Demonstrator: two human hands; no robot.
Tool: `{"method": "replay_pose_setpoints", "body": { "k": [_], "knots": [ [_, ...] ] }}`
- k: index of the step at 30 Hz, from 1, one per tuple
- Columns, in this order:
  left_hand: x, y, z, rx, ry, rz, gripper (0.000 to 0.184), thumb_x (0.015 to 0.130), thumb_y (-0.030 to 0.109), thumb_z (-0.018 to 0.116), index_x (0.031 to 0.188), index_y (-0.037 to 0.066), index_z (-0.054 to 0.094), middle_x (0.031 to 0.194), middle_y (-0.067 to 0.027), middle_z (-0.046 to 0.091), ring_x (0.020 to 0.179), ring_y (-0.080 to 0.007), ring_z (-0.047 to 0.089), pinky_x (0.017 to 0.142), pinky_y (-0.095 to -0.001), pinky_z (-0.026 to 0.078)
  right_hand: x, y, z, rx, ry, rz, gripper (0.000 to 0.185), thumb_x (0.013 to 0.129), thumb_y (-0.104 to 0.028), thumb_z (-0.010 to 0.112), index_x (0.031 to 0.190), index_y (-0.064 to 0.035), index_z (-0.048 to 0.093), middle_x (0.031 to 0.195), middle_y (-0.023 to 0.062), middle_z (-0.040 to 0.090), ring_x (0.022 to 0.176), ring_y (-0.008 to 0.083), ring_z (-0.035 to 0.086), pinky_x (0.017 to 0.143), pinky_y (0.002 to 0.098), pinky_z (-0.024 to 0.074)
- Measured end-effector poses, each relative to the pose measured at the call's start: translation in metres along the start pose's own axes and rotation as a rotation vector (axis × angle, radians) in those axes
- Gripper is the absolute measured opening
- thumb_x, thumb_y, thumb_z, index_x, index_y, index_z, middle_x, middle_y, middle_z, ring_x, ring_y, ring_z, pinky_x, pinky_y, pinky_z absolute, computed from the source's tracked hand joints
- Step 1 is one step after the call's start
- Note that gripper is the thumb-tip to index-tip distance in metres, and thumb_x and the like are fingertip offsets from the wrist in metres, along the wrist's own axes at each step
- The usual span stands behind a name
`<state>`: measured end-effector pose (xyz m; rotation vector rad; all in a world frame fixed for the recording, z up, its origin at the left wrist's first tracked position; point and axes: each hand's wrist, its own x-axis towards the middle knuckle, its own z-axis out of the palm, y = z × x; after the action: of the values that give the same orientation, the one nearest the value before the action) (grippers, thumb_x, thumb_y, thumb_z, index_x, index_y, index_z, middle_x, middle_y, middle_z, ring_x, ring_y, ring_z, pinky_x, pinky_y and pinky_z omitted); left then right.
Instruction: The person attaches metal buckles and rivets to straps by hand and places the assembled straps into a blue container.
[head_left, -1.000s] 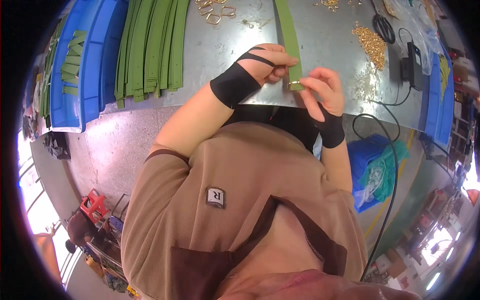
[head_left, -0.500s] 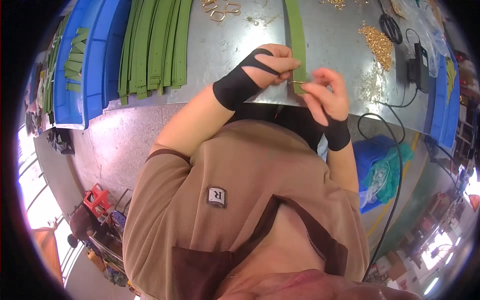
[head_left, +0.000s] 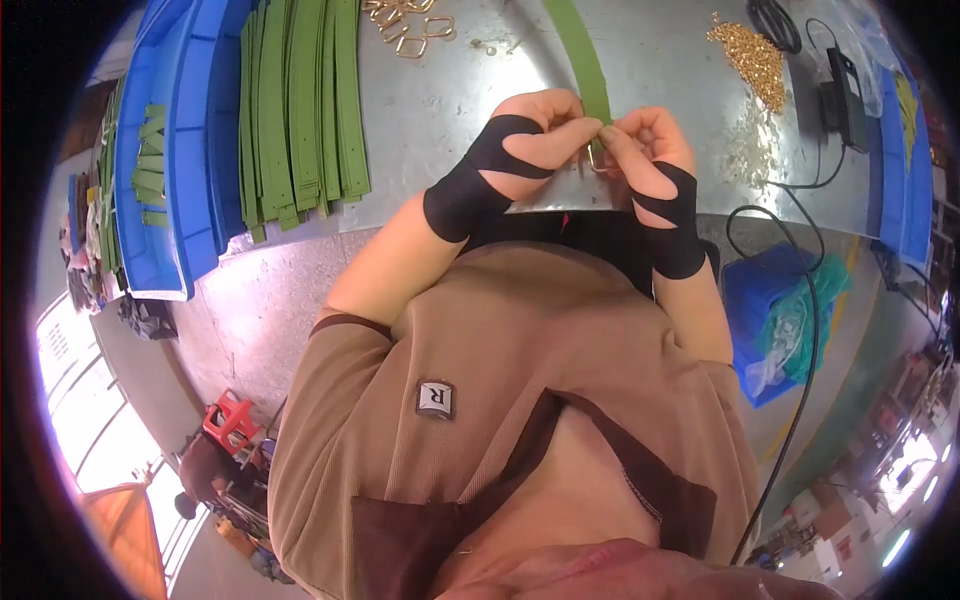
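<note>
Both hands meet at the near end of a green strap that runs away across the metal table. My left hand, in a black wrist wrap, pinches the strap from the left side. My right hand, wrapped in the same way, pinches the strap end from the right, its thumb tip close to the left thumb. A gold metal buckle hangs at the strap end just below the fingertips, partly hidden by them.
Green straps lie stacked at the left, beside a blue bin. Gold rectangular rings rest at the back. A pile of small gold pieces, a black adapter and cables are at the right.
My hands have come together at the strap end. The right fingers have closed in to pinch it, and the strap end is now folded up at the buckle.
</note>
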<state>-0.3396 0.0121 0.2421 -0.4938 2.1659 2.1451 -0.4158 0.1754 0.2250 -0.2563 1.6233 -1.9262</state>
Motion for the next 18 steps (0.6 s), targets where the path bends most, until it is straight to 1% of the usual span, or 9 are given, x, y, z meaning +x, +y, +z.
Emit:
{"method": "replay_pose_setpoints", "body": {
  "k": [1,2,3,5,7,8,11,13,18],
  "knots": [
    [-0.001,0.005,0.0,0.009,0.036,-0.011,0.028,0.093,0.023,0.06,0.08,-0.001,0.066,0.066,-0.003,0.06,0.062,-0.0104,0.053,0.056,-0.027,0.041,0.001,0.002,-0.001,0.013,-0.034,0.011,0.009,0.093,-0.003,0.065,0.098,-0.0001,0.059,0.08,0.0016,0.063,0.068,0.0052,0.055,0.061,0.02,0.0441],
    [-0.002,0.006,0.0,0.015,0.029,-0.01,0.028,0.093,0.023,0.06,0.08,-0.001,0.066,0.066,-0.003,0.06,0.062,-0.0104,0.053,0.056,-0.027,0.041,0.001,0.003,-0.002,0.028,-0.07,0.021,0.011,0.093,-0.003,0.064,0.102,0.0009,0.059,0.082,0.0024,0.064,0.07,0.006,0.057,0.063,0.0204,0.0457],
    [-0.002,0.008,-0.001,-0.053,0.041,-0.049,0.027,0.093,0.022,0.06,0.08,-0.001,0.065,0.067,-0.0028,0.061,0.061,-0.0102,0.053,0.056,-0.0264,0.041,0.0,0.001,0.001,0.033,-0.065,0.015,0.011,0.093,-0.003,0.064,0.102,0.0009,0.059,0.082,0.0024,0.064,0.07,0.006,0.057,0.063,0.0204,0.0457],
    [-0.001,0.007,-0.003,-0.112,0.052,-0.087,0.026,0.094,0.021,0.06,0.08,0.0,0.065,0.067,-0.0027,0.061,0.061,-0.01,0.053,0.055,-0.0259,0.041,-0.004,-0.004,0.009,0.163,-0.066,0.035,0.019,0.093,-0.003,0.064,0.111,0.003,0.06,0.088,0.0039,0.066,0.075,0.007,0.06,0.068,0.0212,0.0483],
    [-0.001,0.003,-0.006,-0.228,0.033,-0.125,0.021,0.096,0.019,0.06,0.087,0.0,0.065,0.072,-0.0014,0.062,0.063,-0.0089,0.055,0.06,-0.0228,0.043,-0.006,0.001,0.004,0.155,-0.105,0.025,0.022,0.093,-0.003,0.064,0.114,0.0035,0.061,0.089,0.0041,0.066,0.077,0.0075,0.061,0.07,0.0214,0.049],
    [-0.002,0.003,-0.006,-0.219,0.029,-0.128,0.021,0.096,0.019,0.06,0.087,0.0,0.065,0.072,-0.0014,0.062,0.063,-0.0089,0.055,0.06,-0.0228,0.043,-0.007,0.003,0.001,0.141,-0.144,0.019,0.024,0.093,-0.002,0.064,0.116,0.004,0.061,0.091,0.0044,0.067,0.079,0.0081,0.062,0.072,0.0217,0.0497],
    [-0.007,0.008,0.001,-0.148,0.039,-0.16,0.023,0.097,0.02,0.059,0.09,-0.001,0.066,0.073,-0.0026,0.063,0.064,-0.0098,0.056,0.061,-0.0241,0.044,-0.008,0.003,-0.003,0.048,-0.127,0.057,0.02,0.093,-0.003,0.065,0.111,0.003,0.063,0.09,0.0038,0.067,0.076,0.0071,0.061,0.069,0.0207,0.049],
    [-0.009,0.007,0.004,0.059,0.08,-0.097,0.025,0.098,0.021,0.058,0.093,-0.002,0.067,0.076,-0.0042,0.065,0.067,-0.0107,0.058,0.063,-0.0242,0.046,-0.007,0.003,-0.004,0.044,-0.127,0.057,0.018,0.092,-0.003,0.065,0.109,0.0025,0.063,0.089,0.0034,0.067,0.075,0.0065,0.061,0.068,0.0203,0.0486],
    [-0.02,0.017,0.004,0.223,0.052,-0.009,0.022,0.096,0.019,0.061,0.097,-0.002,0.068,0.078,-0.004,0.066,0.07,-0.0093,0.058,0.064,-0.0232,0.046,-0.011,-0.002,-0.004,0.035,-0.133,0.088,0.014,0.092,-0.003,0.066,0.105,0.0009,0.063,0.086,0.0025,0.067,0.073,0.005,0.06,0.064,0.0193,0.0476]
  ]
}}
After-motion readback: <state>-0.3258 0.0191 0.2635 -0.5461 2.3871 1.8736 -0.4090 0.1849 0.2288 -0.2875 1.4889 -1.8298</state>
